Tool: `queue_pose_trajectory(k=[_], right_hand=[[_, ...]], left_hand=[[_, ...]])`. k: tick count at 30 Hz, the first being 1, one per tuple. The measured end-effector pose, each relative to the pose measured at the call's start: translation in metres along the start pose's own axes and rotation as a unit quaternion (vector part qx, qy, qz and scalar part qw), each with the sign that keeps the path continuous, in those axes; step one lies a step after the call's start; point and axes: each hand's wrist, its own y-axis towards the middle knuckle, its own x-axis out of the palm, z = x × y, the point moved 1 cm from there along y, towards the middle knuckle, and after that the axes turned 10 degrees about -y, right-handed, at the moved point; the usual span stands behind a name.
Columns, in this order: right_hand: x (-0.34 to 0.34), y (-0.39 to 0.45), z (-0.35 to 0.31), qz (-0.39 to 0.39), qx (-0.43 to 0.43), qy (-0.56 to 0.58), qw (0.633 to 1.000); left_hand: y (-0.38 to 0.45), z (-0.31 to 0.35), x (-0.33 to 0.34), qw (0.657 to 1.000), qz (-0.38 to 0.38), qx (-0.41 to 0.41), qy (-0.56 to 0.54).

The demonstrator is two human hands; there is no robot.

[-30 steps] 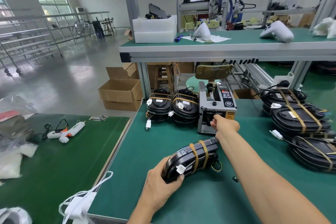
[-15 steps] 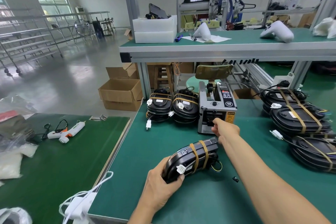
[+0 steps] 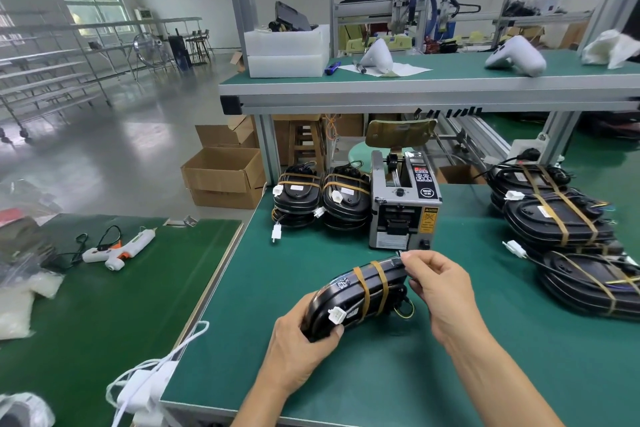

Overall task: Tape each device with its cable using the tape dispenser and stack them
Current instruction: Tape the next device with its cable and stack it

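Head view: a black device (image 3: 360, 298), banded twice with tan tape, is gripped at its near end by the left hand (image 3: 298, 347) just in front of the tape dispenser (image 3: 403, 204); its far end is met by the right hand (image 3: 438, 291), thumb and fingertips pinched together there; taped devices (image 3: 320, 198) are stacked left of the dispenser.

Views: one only, worn on the person's head.
Position: above the near edge of the green worktop (image 3: 346, 374), at standing or seated head height.
Facing: forward and down, across the worktop toward the raised shelf (image 3: 415, 87) and the hall behind.
Nearness: close; both forearms enter from the bottom edge, the left hand (image 3: 298, 350) and right hand (image 3: 440, 291) low in the middle.
Lens: wide-angle, straight edges bow near the borders.
Shared area: none, a single view.
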Motion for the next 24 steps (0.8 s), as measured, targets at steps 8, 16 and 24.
queue_pose_trajectory(k=[8, 16, 24], right_hand=[[-0.001, 0.006, 0.009, 0.005, 0.010, 0.000, 1.000], [0.003, 0.006, 0.014, 0.027, -0.026, -0.022, 0.999], [0.006, 0.006, 0.018, 0.048, -0.056, -0.045, 0.996]], left_hand=[[0.000, 0.004, 0.001, 1.000, 0.004, -0.001, -0.004], [0.000, 0.002, 0.000, 1.000, 0.002, -0.005, 0.003], [-0.001, 0.002, 0.000, 1.000, 0.003, -0.003, 0.010]])
